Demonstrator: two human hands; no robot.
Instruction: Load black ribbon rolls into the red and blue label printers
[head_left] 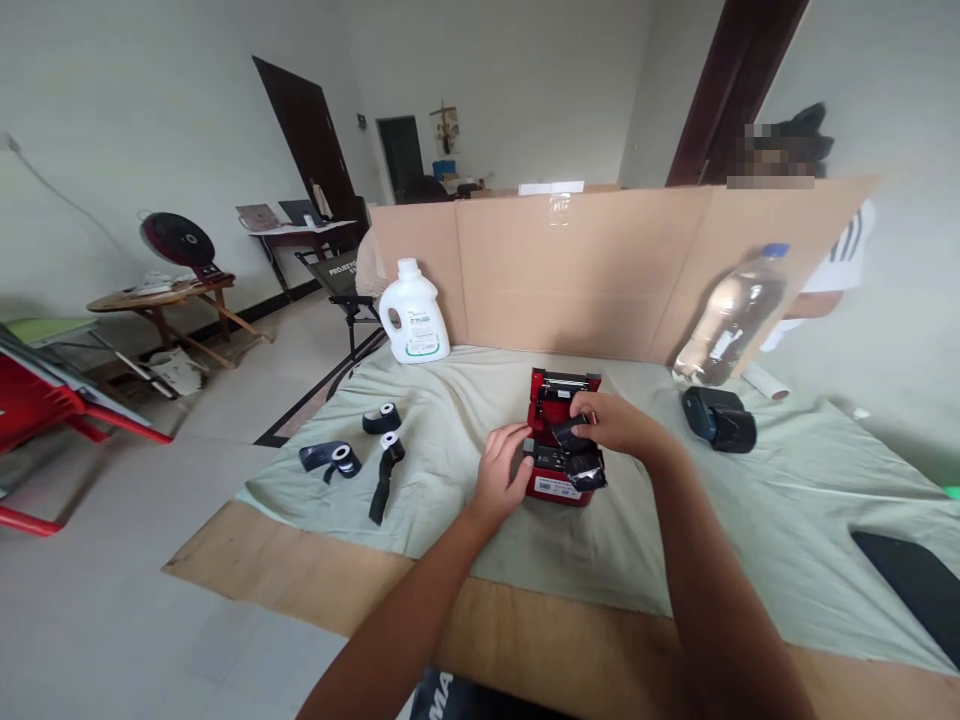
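A small red printer [556, 486] sits open on the pale green cloth [450, 480] in front of me. My left hand [501, 472] grips its left side, fingers curled around the edge. Over the open top, my right hand [609, 420] pinches a strip of black ribbon [577, 450] that trails down over the printer's front. Three black ribbon rolls with white cores [364, 445] lie on the cloth to the left, some partly unwound.
A white jug [413, 312] and a clear plastic bottle [731, 318] stand against a cardboard screen [600, 270]. A dark blue printer [720, 418] sits right of the red one. A black flat object [911, 580] lies at far right. Another person [832, 260] is behind the screen.
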